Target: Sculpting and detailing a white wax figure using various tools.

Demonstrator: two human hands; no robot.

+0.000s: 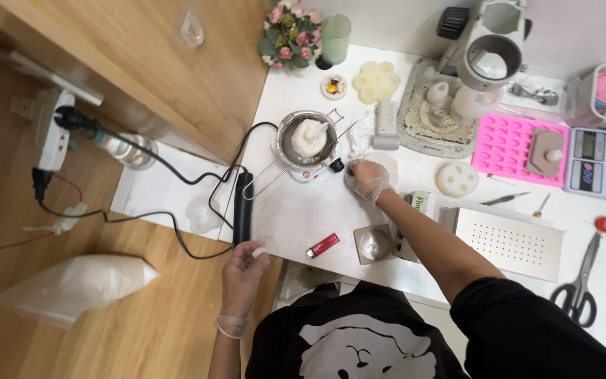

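Right hand (367, 179) at heater knob (337, 165); left hand (243, 270) pinches white lump (258, 251).

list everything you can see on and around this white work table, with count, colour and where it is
melting pot: 1, silver with white wax, table centre
lighter: 1, red, front edge
silicone mould: 1, pink, right
scale: 1, grey, far right
scissors: 1, black-handled, front right
flowers: 1 bunch, pink, back
power strip: 1, white, floor left
bag: 1, white, floor
left hand: gloved, holds small white piece
right hand: gloved, beside pot
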